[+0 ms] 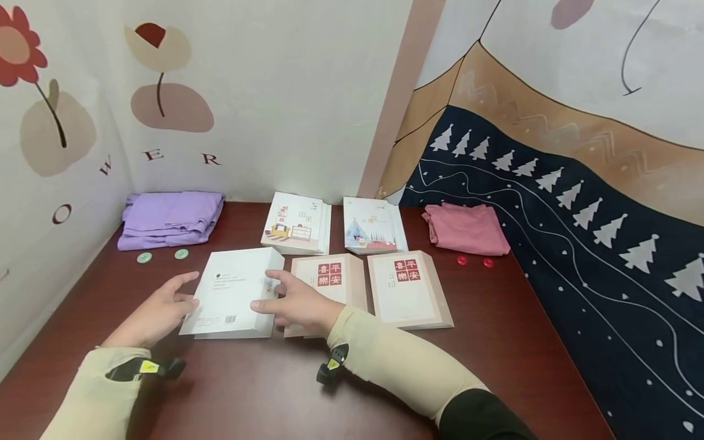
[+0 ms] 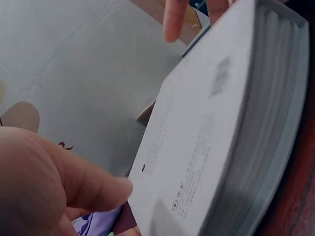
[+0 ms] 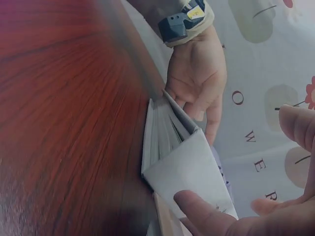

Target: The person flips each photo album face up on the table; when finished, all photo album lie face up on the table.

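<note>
With its back cover up on the desk (image 1: 247,391), the thick white book (image 1: 228,293) is flanked by the left hand (image 1: 156,311) and the right hand (image 1: 301,302), both loosely spread, and, probably stiff and fairly heavy, is best gripped at both sides.

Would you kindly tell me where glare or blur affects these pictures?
Head view: a pale sheen on the table near the bottom; left wrist view: on the white book, the barcode is blurred; right wrist view: a purplish tint at the upper left corner.
</note>
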Action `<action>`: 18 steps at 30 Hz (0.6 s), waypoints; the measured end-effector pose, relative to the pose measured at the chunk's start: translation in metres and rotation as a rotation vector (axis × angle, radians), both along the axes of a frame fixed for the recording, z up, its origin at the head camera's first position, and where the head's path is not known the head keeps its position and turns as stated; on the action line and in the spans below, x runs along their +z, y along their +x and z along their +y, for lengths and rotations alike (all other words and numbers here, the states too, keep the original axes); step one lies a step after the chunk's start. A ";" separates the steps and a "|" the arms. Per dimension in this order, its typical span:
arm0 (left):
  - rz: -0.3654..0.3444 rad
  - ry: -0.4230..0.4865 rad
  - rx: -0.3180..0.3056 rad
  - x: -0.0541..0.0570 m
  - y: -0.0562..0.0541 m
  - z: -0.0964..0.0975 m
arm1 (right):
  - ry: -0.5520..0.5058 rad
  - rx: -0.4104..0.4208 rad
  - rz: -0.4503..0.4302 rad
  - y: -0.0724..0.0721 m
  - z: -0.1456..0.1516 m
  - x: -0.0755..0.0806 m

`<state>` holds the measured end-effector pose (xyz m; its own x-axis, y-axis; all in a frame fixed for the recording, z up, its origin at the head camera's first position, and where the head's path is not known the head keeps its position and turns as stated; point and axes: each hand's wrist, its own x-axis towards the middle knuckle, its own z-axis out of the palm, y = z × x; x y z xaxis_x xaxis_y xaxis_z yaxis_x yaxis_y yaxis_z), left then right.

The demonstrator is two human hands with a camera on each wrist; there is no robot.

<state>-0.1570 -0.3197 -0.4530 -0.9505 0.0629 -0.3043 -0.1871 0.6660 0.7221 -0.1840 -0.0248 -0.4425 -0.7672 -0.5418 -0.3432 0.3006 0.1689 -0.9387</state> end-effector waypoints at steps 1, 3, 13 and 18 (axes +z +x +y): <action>-0.004 0.010 0.001 0.000 -0.001 0.000 | -0.005 -0.004 -0.004 0.000 0.000 0.000; -0.013 0.039 0.007 -0.001 -0.002 0.001 | -0.013 -0.014 -0.014 0.001 0.000 0.000; -0.036 0.185 0.005 -0.005 -0.002 0.004 | -0.037 -0.030 -0.015 0.002 0.002 0.002; -0.017 0.264 -0.005 0.002 0.002 0.007 | -0.049 0.032 0.091 0.000 0.007 0.008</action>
<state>-0.1554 -0.3129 -0.4513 -0.9449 0.1466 -0.2927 -0.1981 0.4557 0.8678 -0.1837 -0.0182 -0.4346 -0.7761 -0.5808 -0.2455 0.2091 0.1302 -0.9692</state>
